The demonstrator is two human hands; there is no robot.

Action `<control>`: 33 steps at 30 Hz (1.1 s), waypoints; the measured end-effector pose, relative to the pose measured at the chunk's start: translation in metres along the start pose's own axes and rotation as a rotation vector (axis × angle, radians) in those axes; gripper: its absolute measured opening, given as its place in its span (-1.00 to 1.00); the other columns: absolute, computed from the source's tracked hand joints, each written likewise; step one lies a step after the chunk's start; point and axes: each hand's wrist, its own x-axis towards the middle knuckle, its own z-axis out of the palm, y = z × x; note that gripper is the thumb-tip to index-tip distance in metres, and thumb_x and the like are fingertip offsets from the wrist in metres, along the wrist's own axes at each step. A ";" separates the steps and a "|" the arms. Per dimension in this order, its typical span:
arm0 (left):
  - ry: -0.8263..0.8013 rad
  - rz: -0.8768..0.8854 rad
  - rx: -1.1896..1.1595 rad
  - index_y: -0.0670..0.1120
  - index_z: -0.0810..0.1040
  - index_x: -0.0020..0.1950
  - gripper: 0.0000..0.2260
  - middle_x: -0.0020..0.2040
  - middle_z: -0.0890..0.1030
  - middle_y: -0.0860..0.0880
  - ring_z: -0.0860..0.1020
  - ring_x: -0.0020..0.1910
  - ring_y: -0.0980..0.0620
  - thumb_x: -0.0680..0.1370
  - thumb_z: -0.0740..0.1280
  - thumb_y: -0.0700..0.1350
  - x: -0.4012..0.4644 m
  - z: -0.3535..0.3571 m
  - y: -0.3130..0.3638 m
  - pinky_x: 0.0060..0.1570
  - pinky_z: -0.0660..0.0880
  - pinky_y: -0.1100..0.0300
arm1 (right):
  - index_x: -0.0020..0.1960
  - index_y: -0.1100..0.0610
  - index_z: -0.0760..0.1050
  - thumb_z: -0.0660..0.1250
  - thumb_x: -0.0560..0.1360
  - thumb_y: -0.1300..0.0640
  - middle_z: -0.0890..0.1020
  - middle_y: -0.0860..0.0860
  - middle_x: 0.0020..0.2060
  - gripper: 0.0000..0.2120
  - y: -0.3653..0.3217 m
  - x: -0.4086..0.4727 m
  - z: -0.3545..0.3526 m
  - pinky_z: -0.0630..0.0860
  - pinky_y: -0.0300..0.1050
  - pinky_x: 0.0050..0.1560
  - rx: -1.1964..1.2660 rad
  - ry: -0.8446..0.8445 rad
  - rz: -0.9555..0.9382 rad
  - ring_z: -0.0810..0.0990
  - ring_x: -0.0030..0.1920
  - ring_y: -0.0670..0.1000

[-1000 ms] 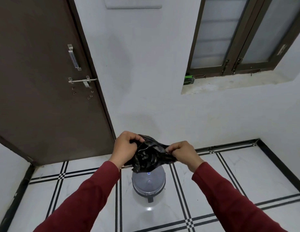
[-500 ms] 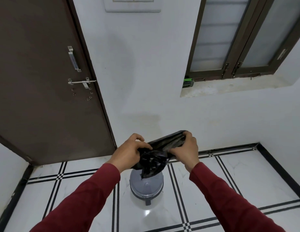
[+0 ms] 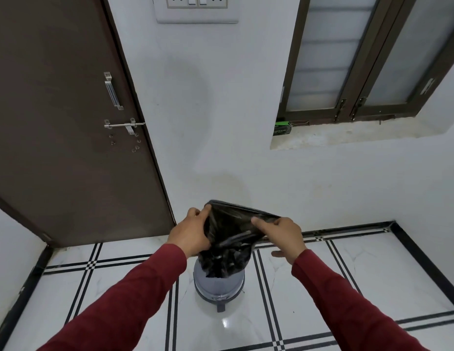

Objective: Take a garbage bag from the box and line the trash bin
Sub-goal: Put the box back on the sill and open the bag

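Note:
A black garbage bag (image 3: 228, 239) hangs crumpled between both hands, its top edge stretched into a flat band. My left hand (image 3: 189, 233) grips the bag's left end. My right hand (image 3: 279, 234) pinches the right end of that edge. Directly below stands a small grey trash bin (image 3: 218, 287) with a foot pedal on the white floor; the bag's lower end hangs over its top and hides most of it. A green and black box (image 3: 281, 128) lies on the window sill at the right.
A brown door (image 3: 56, 110) with a bolt fills the left. White walls close the corner behind the bin, and a window (image 3: 360, 54) sits above the sill. The floor (image 3: 322, 287) is white tile with black stripes.
The bag has been unfolded from a crumpled wad: both hands pulled its top edge apart and raised it, and the lower part now hangs down over the bin.

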 end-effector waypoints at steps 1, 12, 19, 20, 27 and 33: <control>-0.067 -0.001 -0.032 0.15 0.03 0.67 0.02 0.44 0.29 -0.04 0.55 0.26 -0.15 0.32 0.52 -0.01 -0.001 0.002 0.000 0.19 0.58 -0.05 | -0.14 0.17 0.64 0.56 0.29 -0.30 0.69 0.08 -0.14 -0.48 -0.002 -0.001 0.002 0.67 -0.02 -0.34 0.145 0.007 0.071 0.67 -0.08 0.05; 0.452 -0.010 -0.115 0.07 0.53 0.38 -0.51 0.18 0.44 -0.07 0.60 -0.06 -0.20 0.48 0.39 -0.25 -0.004 0.004 0.000 -0.06 0.61 -0.03 | -0.28 -0.01 0.63 0.39 0.34 0.40 0.61 -0.06 -0.20 -0.69 0.011 0.009 -0.002 0.53 -0.30 -0.06 -0.372 -0.003 -0.402 0.60 -0.20 -0.06; 0.327 -0.190 -0.132 -0.10 0.64 0.09 -0.69 0.13 0.49 -0.06 0.63 0.05 -0.21 0.43 0.48 0.03 -0.014 0.011 -0.013 0.06 0.58 0.00 | 0.02 0.17 0.64 0.44 0.39 0.12 0.57 0.11 -0.08 -0.78 0.025 0.016 -0.020 0.48 -0.13 -0.10 -0.501 0.005 -0.261 0.65 0.01 0.24; 0.289 -0.202 -0.161 -0.10 0.59 0.11 -0.59 0.13 0.44 -0.05 0.62 0.03 -0.21 0.37 0.53 0.07 -0.015 0.014 -0.009 0.08 0.58 0.01 | 0.04 0.15 0.64 0.51 0.37 0.13 0.61 0.08 -0.12 -0.75 0.021 0.013 -0.019 0.49 -0.14 -0.09 -0.423 -0.063 -0.230 0.66 0.00 0.19; 0.068 -0.241 -0.131 -0.08 0.68 0.10 -0.70 0.10 0.67 -0.13 0.65 0.02 -0.16 0.41 0.32 -0.13 -0.017 0.012 -0.010 0.07 0.61 0.06 | 0.11 0.07 0.58 0.52 0.41 0.12 0.65 0.00 -0.13 -0.71 0.009 0.013 -0.013 0.54 -0.22 -0.41 -0.018 -0.203 -0.028 0.65 -0.24 -0.03; 0.043 -0.391 -0.156 -0.19 0.64 0.23 -0.63 0.25 0.60 -0.19 0.65 0.09 -0.22 0.46 0.34 -0.12 -0.016 -0.001 -0.010 0.09 0.60 0.07 | -0.23 0.15 0.63 0.51 0.30 0.24 0.67 0.06 -0.34 -0.92 0.000 0.021 -0.018 0.64 -0.09 -0.32 -0.288 -0.236 -0.034 0.68 -0.33 0.07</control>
